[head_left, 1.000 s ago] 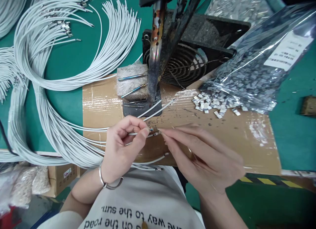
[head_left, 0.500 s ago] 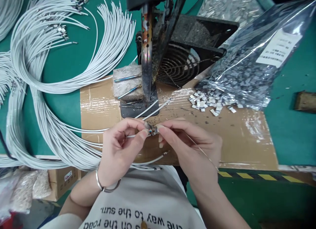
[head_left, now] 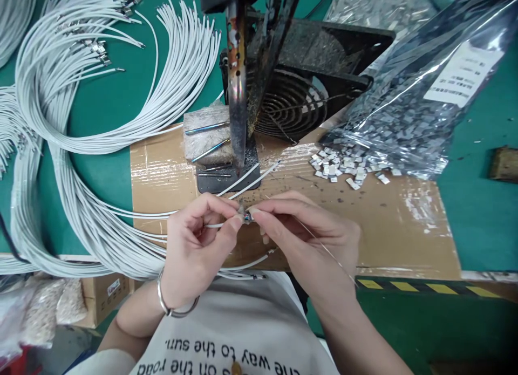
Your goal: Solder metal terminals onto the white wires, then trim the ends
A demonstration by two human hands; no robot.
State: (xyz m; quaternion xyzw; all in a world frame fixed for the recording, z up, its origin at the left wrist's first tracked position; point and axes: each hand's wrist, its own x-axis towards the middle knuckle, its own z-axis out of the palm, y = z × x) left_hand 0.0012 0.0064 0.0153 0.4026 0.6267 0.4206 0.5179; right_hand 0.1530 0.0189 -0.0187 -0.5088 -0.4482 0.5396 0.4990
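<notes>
My left hand [head_left: 202, 237] pinches a white wire [head_left: 213, 225] between thumb and forefinger. A small shiny metal part [head_left: 247, 217] shows at its fingertips, partly covered. From the right, my right hand [head_left: 313, 232] closes thumb and forefinger on the other side of this metal part. A thin bare wire [head_left: 329, 251], perhaps solder, runs across the right palm and out past its lower edge. Just beyond the hands, two white wire ends [head_left: 259, 178] lie over a black plate [head_left: 204, 185]. Below the fingers rests another white wire with a metal tip [head_left: 253, 261].
A dark soldering iron [head_left: 237, 94] points down above a wrapped block [head_left: 202, 116]. Behind it stands a black fan [head_left: 291, 102]. White wire bundles [head_left: 101, 140] fill the left. Small metallic pieces [head_left: 343, 164] spill from a plastic bag [head_left: 408, 110] onto the cardboard [head_left: 404, 224].
My right fingertips have shifted slightly left, closer to my left fingertips. Less of the small metal part shows between them. My left hand has stayed nearly in place.
</notes>
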